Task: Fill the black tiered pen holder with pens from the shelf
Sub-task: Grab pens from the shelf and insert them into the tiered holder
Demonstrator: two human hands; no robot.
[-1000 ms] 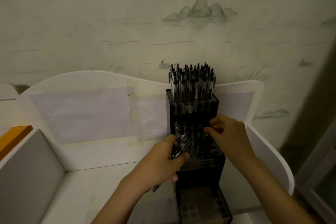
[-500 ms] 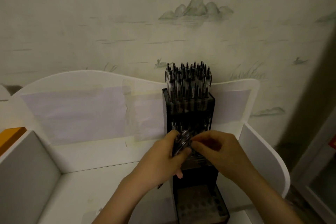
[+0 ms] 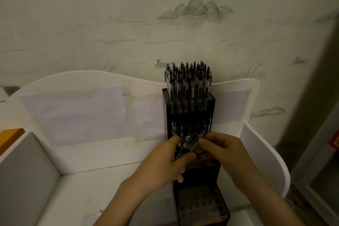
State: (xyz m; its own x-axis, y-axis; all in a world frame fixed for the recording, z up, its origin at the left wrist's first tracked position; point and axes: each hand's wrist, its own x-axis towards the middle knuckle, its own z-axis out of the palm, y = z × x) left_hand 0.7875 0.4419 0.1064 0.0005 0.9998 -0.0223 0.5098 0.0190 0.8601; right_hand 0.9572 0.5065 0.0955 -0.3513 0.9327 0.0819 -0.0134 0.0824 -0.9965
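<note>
Holder [image 3: 190,113]: black, tiered, upright on the white shelf [image 3: 113,185] against its back panel, steps descending toward the viewer.
Surface: shelf with white side walls; taped paper [image 3: 80,115] on the back panel.
Room: dim; wallpaper [image 3: 128,24] with pale green hills.
Top tier: packed with pens [image 3: 189,79], long axes vertical, clicker ends up.
Lowest tier: bare holes showing.
Left hand [image 3: 165,163]: gripping a bunch of pens [image 3: 185,145] at the middle tier.
Right hand [image 3: 220,148]: fingertips pinching that bunch.

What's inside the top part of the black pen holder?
Lots of pens stand upright in the top tier of the black pen holder, their clicker ends poking out. Their lower ends are hidden inside the dark holder.
</note>
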